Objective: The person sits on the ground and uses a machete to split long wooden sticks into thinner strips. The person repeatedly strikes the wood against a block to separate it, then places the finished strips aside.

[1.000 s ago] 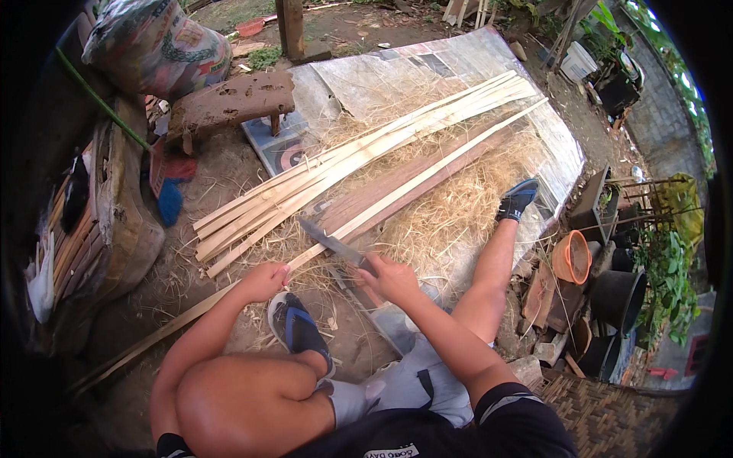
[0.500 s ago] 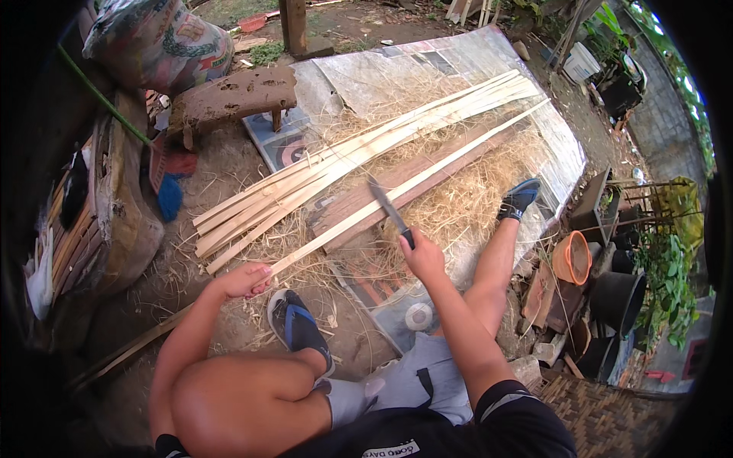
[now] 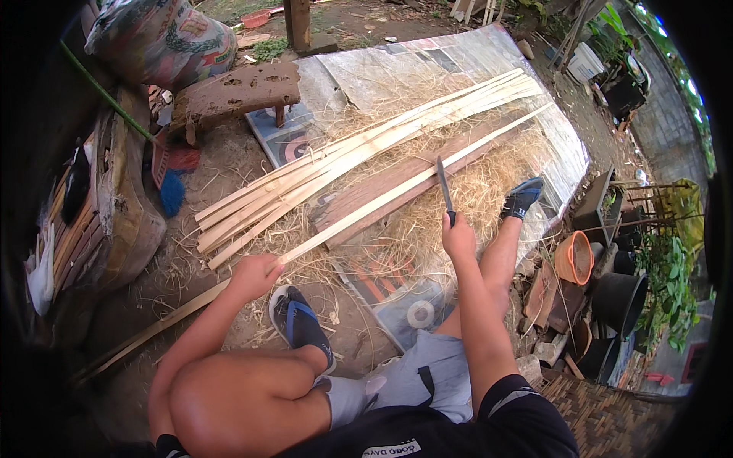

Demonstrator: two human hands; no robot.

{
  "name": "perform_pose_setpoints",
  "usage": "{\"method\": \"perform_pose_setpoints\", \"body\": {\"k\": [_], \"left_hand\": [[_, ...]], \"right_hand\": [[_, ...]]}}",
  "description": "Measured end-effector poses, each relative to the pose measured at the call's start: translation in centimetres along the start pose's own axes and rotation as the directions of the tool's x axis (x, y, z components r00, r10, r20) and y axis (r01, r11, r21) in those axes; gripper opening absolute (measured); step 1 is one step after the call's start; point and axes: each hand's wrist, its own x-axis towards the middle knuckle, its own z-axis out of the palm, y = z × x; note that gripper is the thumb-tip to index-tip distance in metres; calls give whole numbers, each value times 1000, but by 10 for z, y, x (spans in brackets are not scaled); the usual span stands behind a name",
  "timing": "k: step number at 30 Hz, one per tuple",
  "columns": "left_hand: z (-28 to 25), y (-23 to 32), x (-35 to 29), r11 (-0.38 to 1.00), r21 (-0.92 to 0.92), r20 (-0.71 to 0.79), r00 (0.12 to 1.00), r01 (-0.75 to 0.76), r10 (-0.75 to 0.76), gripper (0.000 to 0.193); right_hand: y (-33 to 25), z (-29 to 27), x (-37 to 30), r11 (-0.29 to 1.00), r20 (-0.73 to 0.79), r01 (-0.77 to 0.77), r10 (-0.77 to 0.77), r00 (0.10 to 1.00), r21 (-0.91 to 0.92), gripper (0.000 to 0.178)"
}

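My left hand is closed round a long pale strip, seemingly bamboo. The strip runs up to the right along a brown wooden board, and its other end trails behind my left forearm. In my right hand is a knife with a dark handle. Its blade points away from me, with the tip over or against the strip; contact cannot be made out. Left of the board lies a fanned bundle of similar pale strips.
Curly shavings cover much of the printed sheet. My sandalled feet flank the board's near end. A low worn bench and a stuffed sack stand far left. Pots, including an orange one, line the right.
My right hand has moved right and away from me, carrying the knife farther along the strip. The left hand has shifted slightly right and up, still gripping the strip.
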Motion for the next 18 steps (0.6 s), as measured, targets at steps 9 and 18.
{"method": "perform_pose_setpoints", "body": {"k": [9, 18], "left_hand": [[8, 5, -12, 962, 261, 77, 991, 84, -108, 34], [-22, -21, -26, 996, 74, 127, 990, 46, -55, 38]], "right_hand": [[-108, 4, -147, 688, 249, 709, -722, 646, 154, 49], [-17, -24, -19, 997, 77, 76, -75, 994, -5, 38]]}}
